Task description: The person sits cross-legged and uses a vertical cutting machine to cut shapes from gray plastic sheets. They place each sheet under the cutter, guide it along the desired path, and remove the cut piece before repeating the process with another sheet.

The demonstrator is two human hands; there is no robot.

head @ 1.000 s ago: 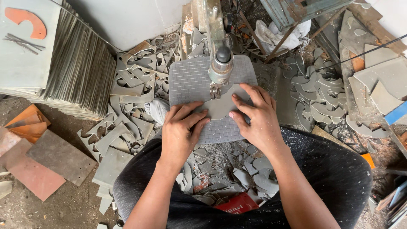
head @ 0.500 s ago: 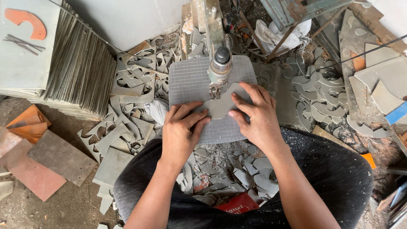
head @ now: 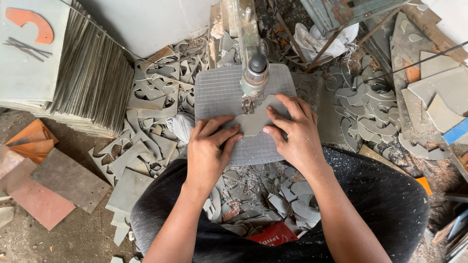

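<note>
A small grey cut-out tile piece (head: 257,119) lies flat on the gridded saw table (head: 217,92), right under the metal saw head (head: 254,73). My left hand (head: 209,151) presses on the piece's left edge with its fingers spread. On the right side, my right hand (head: 295,131) holds the piece down, fingertips close to the blade. Both hands pinch the piece between them against the table.
A tall stack of grey tiles (head: 92,83) stands at the left with an orange curved piece (head: 31,22) on top. Cut grey offcuts (head: 156,83) litter the floor left, right (head: 370,112) and between my knees. Reddish tiles (head: 34,195) lie lower left.
Both hands have shifted slightly and the tile piece has turned a little under the saw head.
</note>
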